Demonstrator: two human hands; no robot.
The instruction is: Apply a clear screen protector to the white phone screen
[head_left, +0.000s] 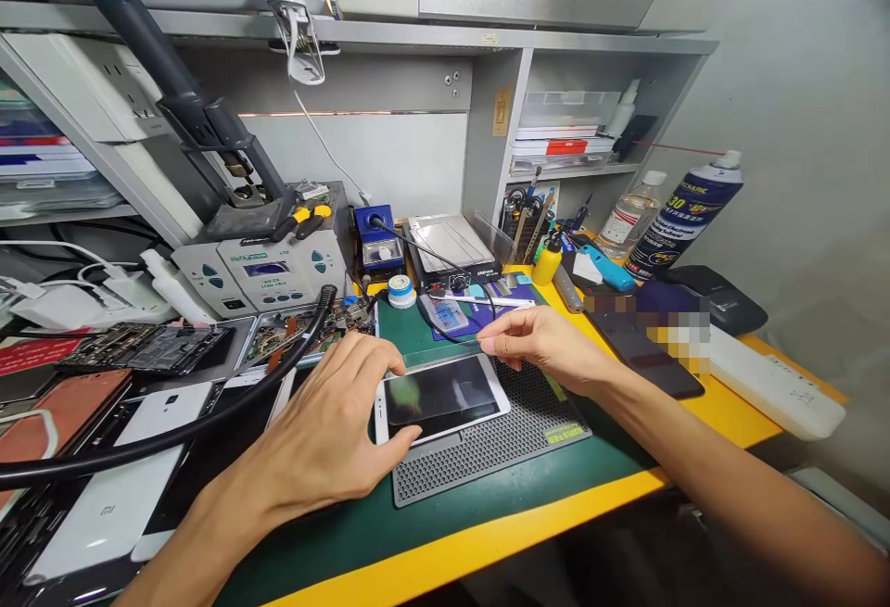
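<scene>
A white-framed smartphone [445, 400] with a dark, glossy screen lies face up on a grey perforated mat [479, 459]. My left hand [340, 422] spans the phone's left end, thumb at the near edge and fingers at the far edge. Beyond the phone's far right corner, my right hand [535, 343] is closed in a pinch. Whatever sits between those fingertips is too thin to name; a faint clear edge runs left from them along the phone's far side. A black cable passes close behind the pinch.
Left of my left hand lie phone parts and a white phone back [121, 486], crossed by a thick black hose [209, 440]. Behind stand a grey soldering station [271, 269] and a small round tub [401, 291]. A spray can [685, 213] and black phone [643, 347] are right.
</scene>
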